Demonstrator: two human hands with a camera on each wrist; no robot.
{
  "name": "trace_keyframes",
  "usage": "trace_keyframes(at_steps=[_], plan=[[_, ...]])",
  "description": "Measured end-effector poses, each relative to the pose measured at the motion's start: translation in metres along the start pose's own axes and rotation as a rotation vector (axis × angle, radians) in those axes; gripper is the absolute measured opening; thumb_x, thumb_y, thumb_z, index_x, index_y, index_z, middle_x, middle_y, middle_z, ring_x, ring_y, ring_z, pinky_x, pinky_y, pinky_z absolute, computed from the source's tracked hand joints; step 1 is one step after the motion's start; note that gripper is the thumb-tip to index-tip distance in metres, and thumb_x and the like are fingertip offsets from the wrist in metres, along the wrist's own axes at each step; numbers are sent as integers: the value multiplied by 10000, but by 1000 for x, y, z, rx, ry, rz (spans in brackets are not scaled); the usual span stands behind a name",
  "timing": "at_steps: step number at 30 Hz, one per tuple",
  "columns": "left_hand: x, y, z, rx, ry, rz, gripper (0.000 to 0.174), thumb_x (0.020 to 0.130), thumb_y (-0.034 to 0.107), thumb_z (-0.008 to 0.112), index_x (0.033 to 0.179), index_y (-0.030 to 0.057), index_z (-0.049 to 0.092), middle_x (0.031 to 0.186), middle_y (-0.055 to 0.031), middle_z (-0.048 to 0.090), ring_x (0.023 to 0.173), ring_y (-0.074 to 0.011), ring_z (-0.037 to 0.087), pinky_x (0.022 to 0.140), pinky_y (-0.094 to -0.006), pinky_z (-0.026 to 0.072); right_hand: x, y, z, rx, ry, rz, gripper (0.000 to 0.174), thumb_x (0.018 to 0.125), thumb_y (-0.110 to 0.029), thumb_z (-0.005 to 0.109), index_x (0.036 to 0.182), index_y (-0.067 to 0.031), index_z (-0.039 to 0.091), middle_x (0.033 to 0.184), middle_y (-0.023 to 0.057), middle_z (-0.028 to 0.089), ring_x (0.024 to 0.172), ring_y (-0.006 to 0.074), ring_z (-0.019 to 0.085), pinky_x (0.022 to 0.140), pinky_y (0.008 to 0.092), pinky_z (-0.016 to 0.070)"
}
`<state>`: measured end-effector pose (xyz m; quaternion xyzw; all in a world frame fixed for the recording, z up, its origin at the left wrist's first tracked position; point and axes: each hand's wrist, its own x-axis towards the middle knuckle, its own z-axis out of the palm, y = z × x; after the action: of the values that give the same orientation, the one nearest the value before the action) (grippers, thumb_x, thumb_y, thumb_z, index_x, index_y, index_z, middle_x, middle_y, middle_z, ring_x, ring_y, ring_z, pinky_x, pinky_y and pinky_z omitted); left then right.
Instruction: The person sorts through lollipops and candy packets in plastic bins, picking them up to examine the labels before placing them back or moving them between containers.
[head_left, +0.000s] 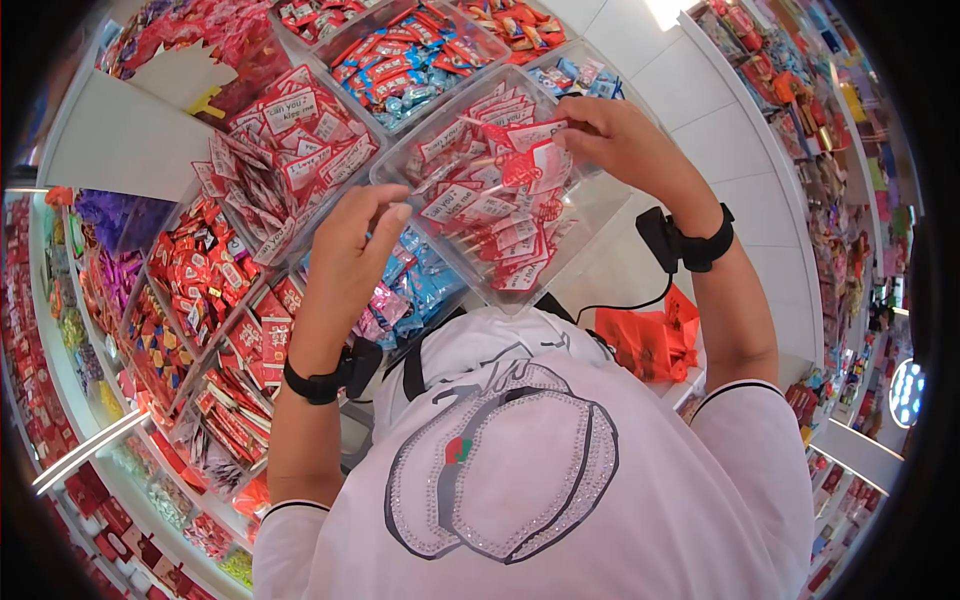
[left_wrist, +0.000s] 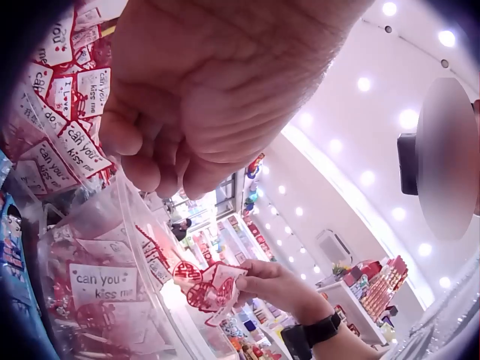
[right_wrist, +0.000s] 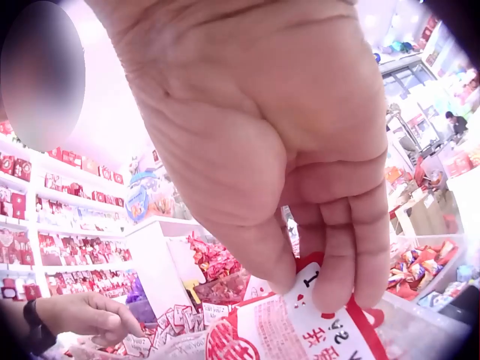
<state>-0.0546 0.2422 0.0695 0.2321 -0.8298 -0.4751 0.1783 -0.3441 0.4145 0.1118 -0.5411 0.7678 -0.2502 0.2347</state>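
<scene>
Head view, right hand: one hand (head_left: pixel 622 145) pinched one packet (head_left: pixel 548 166) over a clear bin (head_left: pixel 588 220).
Head view, left hand: loosely bent (head_left: pixel 352 240) by the rim, gripping nothing visible.
Bin: overlapping packets, many hidden, uncountable.
Left wrist view: bin's packets blurred behind plastic.
Right wrist view: pinched packet cut off below.

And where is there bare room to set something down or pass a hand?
Bare white floor tiles show between the right hand and the right-hand shelving. The clear bin also looks bare at its corner by that wrist, beside the "can you kiss me" packets. It is crowded around the left hand: red-wrapped sweets, blue packets.
</scene>
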Motion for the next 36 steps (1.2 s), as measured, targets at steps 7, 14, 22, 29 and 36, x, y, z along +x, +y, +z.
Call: trace_keyframes(at_steps=[7, 14, 22, 29, 36], plan=[[27, 11, 30, 282, 35, 400, 293, 880, 155, 740, 1143, 56, 656, 1048, -134, 660, 999, -328, 622, 865, -422, 498, -5, 3, 48, 317, 43, 34, 192, 976, -174, 630, 1041, 6, 629, 773, 9, 546, 710, 89, 497, 646, 279, 438], [32, 13, 57, 354, -133, 319, 374, 853, 231, 757, 1157, 59, 622, 1039, -158, 678, 981, -369, 644, 852, -456, 514, -9, -19, 77, 324, 58, 55, 143, 979, -127, 651, 977, 1, 588, 771, -25, 542, 678, 52, 468, 590, 251, 402], [23, 1, 41, 162, -153, 165, 292, 903, 208, 730, 1114, 45, 613, 938, -112, 681, 848, -278, 655, 761, -399, 520, -9, -14, 79, 541, 135, 161, 174, 964, -146, 645, 1055, 2, 632, 764, 7, 589, 644, 63, 537, 586, 260, 446], [14, -44, -41, -398, 132, -277, 236, 970, 271, 720, 1030, 73, 605, 840, 27, 635, 706, -37, 544, 629, -217, 425, -9, -6, 83, 573, 127, 197, 173, 981, -159, 634, 1061, -7, 642, 790, 11, 615, 647, 67, 578, 600, 248, 460], [0, -59, -65, -535, 234, -318, 262, 969, 258, 723, 1108, 75, 598, 925, 26, 675, 735, -29, 583, 616, -193, 423, -5, -5, 86, 573, 121, 193, 146, 983, -141, 629, 1047, -10, 643, 782, 1, 606, 645, 59, 568, 589, 235, 431]])
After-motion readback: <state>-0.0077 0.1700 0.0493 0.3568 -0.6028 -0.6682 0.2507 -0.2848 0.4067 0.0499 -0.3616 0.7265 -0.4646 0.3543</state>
